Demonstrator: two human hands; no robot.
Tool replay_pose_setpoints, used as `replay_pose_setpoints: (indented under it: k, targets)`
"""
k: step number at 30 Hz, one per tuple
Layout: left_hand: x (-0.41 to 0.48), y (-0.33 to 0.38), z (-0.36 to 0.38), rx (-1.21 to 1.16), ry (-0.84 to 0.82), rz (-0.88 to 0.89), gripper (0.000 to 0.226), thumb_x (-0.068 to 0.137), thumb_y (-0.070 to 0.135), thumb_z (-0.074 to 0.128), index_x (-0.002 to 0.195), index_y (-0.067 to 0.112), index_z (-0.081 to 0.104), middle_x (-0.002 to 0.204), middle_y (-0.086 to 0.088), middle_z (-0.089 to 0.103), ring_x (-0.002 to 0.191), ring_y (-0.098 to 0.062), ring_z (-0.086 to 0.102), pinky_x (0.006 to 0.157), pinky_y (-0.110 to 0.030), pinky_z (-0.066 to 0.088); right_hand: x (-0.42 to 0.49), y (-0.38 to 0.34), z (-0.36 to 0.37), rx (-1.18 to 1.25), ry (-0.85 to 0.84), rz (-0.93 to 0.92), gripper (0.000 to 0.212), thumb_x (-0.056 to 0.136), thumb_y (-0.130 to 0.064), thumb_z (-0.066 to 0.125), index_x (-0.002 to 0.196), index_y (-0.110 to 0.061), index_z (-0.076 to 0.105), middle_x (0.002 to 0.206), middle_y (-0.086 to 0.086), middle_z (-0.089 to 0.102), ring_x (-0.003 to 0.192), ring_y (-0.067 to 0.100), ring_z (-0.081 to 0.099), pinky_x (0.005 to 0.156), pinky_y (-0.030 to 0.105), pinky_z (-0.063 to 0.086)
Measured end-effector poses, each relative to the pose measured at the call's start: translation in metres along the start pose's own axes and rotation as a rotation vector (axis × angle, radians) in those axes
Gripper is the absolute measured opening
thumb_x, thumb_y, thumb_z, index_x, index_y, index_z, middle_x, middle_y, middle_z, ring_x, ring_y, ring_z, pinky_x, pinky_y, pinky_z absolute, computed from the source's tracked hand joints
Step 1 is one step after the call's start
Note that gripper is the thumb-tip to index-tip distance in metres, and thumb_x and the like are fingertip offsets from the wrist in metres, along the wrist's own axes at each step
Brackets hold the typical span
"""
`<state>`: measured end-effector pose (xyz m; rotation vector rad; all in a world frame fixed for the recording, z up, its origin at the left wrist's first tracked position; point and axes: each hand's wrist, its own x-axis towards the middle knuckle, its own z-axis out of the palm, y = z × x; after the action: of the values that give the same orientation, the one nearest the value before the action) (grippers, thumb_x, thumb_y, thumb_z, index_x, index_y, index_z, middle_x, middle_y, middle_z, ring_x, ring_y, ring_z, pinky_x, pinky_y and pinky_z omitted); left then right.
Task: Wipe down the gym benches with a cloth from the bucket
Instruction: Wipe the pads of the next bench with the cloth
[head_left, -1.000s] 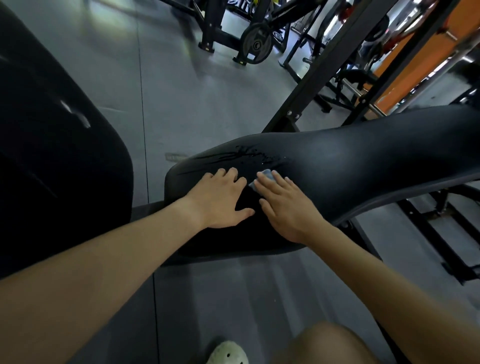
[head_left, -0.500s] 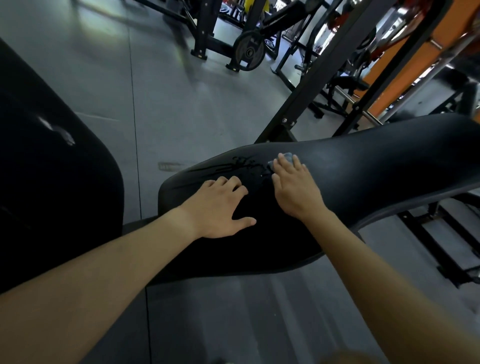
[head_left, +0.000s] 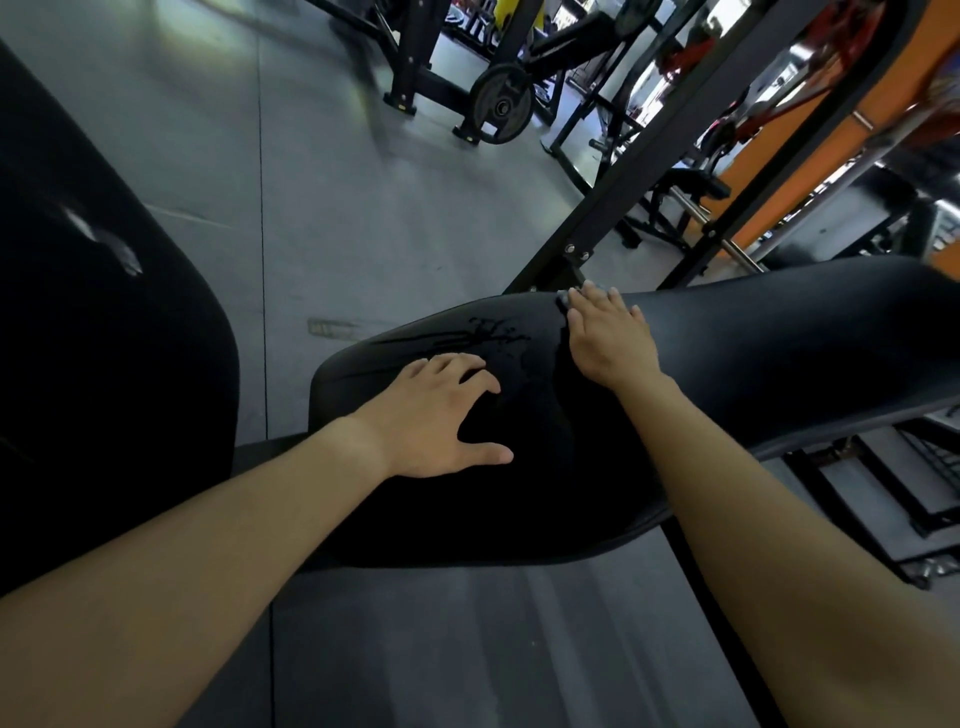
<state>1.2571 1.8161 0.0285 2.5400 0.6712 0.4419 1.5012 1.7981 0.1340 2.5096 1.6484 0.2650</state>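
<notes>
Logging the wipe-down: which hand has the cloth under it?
The right hand, flat at the far edge of the bench pad, with grey cloth peeking out by its fingertips. The left hand rests bare on the pad, fingers spread.

I count two hands here: my left hand (head_left: 431, 415) and my right hand (head_left: 608, 343). There is one cloth (head_left: 562, 299) (only a grey corner shows past my right hand). Two black pads are close by: the bench pad (head_left: 753, 343) under my palms and a bigger pad (head_left: 104, 364) to my left. Farther off are one weight plate (head_left: 503, 108) and one small bench (head_left: 691, 182).
</notes>
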Motion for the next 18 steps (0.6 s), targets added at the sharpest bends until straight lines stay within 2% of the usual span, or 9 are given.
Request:
replay_pose_setpoints:
  k: [3, 7, 11, 14, 18]
  targets:
    - [0.002, 0.000, 0.001, -0.022, 0.009, 0.004, 0.087, 0.084, 0.086, 0.049, 0.152, 0.034, 0.036, 0.166, 0.004, 0.022, 0.155, -0.018, 0.016, 0.126, -0.045, 0.015, 0.002, -0.015, 0.006, 0.068, -0.003, 0.009, 0.055, 0.107, -0.035, 0.018, 0.159, -0.017, 0.028, 0.169, 0.003, 0.015, 0.156, 0.029, 0.006, 0.126, 0.050, 0.009]
    - [0.005, -0.001, 0.002, -0.016, 0.028, 0.008, 0.088, 0.083, 0.087, 0.049, 0.150, 0.032, 0.036, 0.163, 0.003, 0.028, 0.151, -0.019, 0.022, 0.126, -0.043, 0.016, -0.025, -0.030, 0.016, 0.093, -0.037, -0.207, 0.052, 0.108, -0.034, 0.025, 0.159, -0.022, 0.029, 0.169, -0.003, 0.015, 0.157, 0.024, 0.002, 0.126, 0.044, 0.005]
    - [0.007, -0.003, 0.002, -0.024, 0.009, 0.008, 0.089, 0.083, 0.085, 0.050, 0.150, 0.029, 0.037, 0.161, 0.001, 0.029, 0.149, -0.020, 0.023, 0.126, -0.043, 0.017, -0.033, -0.021, 0.017, -0.010, -0.062, -0.356, 0.052, 0.108, -0.037, 0.025, 0.160, -0.030, 0.025, 0.168, -0.010, 0.013, 0.156, 0.014, 0.002, 0.127, 0.041, 0.002]
    - [0.007, -0.003, 0.002, -0.030, -0.006, 0.011, 0.090, 0.083, 0.086, 0.050, 0.151, 0.027, 0.038, 0.162, 0.002, 0.028, 0.149, -0.020, 0.023, 0.127, -0.044, 0.018, -0.010, -0.010, 0.010, -0.043, -0.043, -0.275, 0.051, 0.108, -0.035, 0.022, 0.159, -0.033, 0.025, 0.168, -0.011, 0.013, 0.156, 0.015, 0.005, 0.127, 0.044, 0.002]
    - [0.006, -0.002, 0.001, -0.019, -0.019, 0.005, 0.090, 0.084, 0.086, 0.048, 0.152, 0.027, 0.038, 0.164, 0.000, 0.026, 0.151, -0.020, 0.020, 0.127, -0.044, 0.017, 0.002, -0.026, 0.020, 0.020, 0.029, -0.102, 0.053, 0.106, -0.031, 0.022, 0.159, -0.026, 0.027, 0.169, -0.005, 0.015, 0.156, 0.022, 0.007, 0.127, 0.046, 0.004]
